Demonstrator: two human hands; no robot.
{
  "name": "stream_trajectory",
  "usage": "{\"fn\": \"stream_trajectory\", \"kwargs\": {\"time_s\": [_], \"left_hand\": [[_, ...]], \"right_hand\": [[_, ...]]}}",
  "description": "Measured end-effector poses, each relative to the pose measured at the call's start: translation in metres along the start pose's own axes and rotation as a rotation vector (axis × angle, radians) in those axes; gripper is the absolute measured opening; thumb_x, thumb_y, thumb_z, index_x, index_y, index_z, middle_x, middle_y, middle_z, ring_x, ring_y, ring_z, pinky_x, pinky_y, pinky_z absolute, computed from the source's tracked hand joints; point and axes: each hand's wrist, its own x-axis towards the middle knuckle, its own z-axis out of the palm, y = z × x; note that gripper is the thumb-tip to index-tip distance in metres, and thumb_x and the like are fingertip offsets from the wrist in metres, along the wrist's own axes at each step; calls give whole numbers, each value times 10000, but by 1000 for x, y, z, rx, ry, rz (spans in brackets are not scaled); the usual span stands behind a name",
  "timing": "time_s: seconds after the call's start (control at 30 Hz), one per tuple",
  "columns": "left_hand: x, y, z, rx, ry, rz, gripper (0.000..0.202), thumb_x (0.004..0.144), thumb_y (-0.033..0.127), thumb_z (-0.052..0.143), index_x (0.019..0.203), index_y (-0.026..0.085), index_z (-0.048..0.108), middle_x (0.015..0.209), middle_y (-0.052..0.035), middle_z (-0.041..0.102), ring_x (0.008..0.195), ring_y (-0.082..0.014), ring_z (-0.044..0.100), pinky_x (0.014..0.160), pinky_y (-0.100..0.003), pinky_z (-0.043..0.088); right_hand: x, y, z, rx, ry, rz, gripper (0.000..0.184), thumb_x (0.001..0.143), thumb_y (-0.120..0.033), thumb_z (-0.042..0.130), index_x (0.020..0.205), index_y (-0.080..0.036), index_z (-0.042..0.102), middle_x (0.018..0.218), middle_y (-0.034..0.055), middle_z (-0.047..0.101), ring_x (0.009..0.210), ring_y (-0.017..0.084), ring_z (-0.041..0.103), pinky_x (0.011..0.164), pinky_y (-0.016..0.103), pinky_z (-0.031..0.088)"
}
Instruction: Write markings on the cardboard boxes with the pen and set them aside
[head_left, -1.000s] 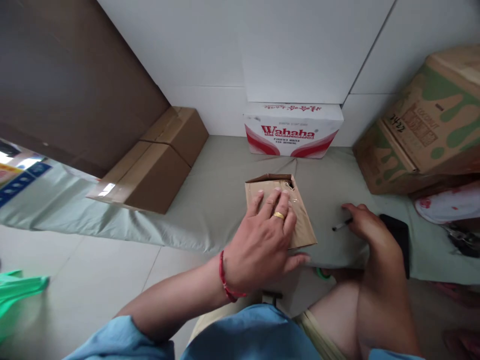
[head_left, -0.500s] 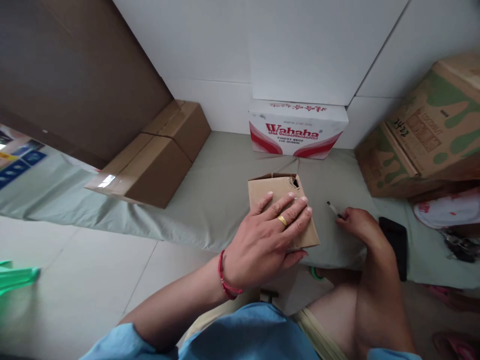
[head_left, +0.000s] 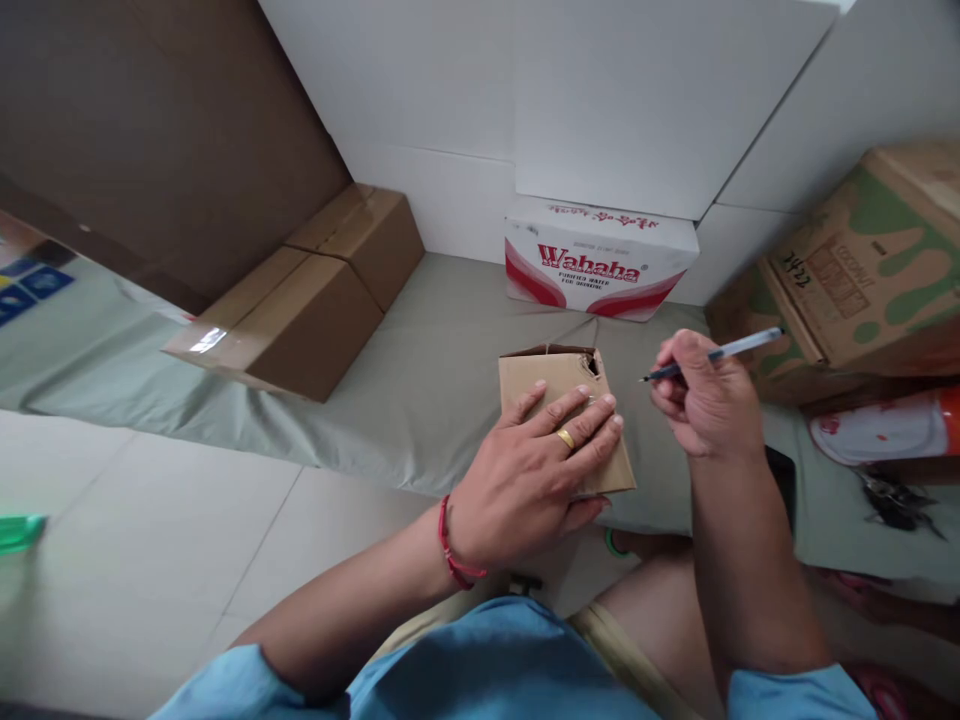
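The small brown box is standing on the table, near its front edge and in front of the person's body. The left hand is resting palm down on the top of this box. Its fingers are stretching almost straight and a little apart, so they are covering the top and not gripping around it; the thumb is lying at the near edge. In the far right corner of the box, a torn hole is showing. This hand is wearing a gold ring, and a red bracelet is circling the wrist.

The right hand is holding a pen to the right of the box. The fingers are curling closely about the dark part of the pen, while the clear end is sticking out to the upper right. The tip is pointing toward the box, near it but not touching.

Behind the box, a white and red carton is standing against the white wall. A long brown carton is lying to the left, and a green-patterned carton is leaning at the right. Some keys are lying on the right part of the table.
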Motion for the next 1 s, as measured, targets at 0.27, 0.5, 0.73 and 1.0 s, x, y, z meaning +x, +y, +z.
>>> {"fn": "stream_trajectory", "kwargs": {"time_s": [0.27, 0.5, 0.73, 1.0], "left_hand": [[1, -2, 3, -23, 24, -6, 662, 1021, 540, 677, 1563, 175, 571, 1678, -77, 549, 1522, -313, 547, 1325, -515, 281], [3, -3, 6, -48, 17, -10, 693, 1008, 538, 677, 1584, 174, 552, 1680, -98, 547, 1557, -322, 509, 1323, -540, 297], [4, -2, 5, -78, 9, -25, 650, 995, 498, 694, 1553, 182, 588, 1666, -96, 563, 1542, -330, 524, 1311, -563, 326], [5, -3, 7, -100, 10, -25, 637, 968, 483, 719, 1516, 174, 616, 1653, -104, 580, 1537, -339, 525, 1314, -577, 335]], "right_hand": [[-1, 1, 34, -100, -147, -135, 312, 908, -455, 824, 837, -207, 648, 609, -78, 478, 450, 40, 344, 392, 175, 237], [5, 13, 43, -363, -84, -207, 58, 845, -248, 666, 819, -203, 640, 610, -74, 511, 501, 70, 400, 494, 213, 348], [-2, 16, 55, -629, 121, -438, 158, 858, -279, 574, 711, -220, 586, 615, -47, 575, 583, 113, 502, 600, 253, 419], [-1, 16, 55, -718, 82, -425, 160, 885, -294, 573, 740, -227, 582, 650, -44, 597, 614, 125, 530, 637, 269, 426]]}}
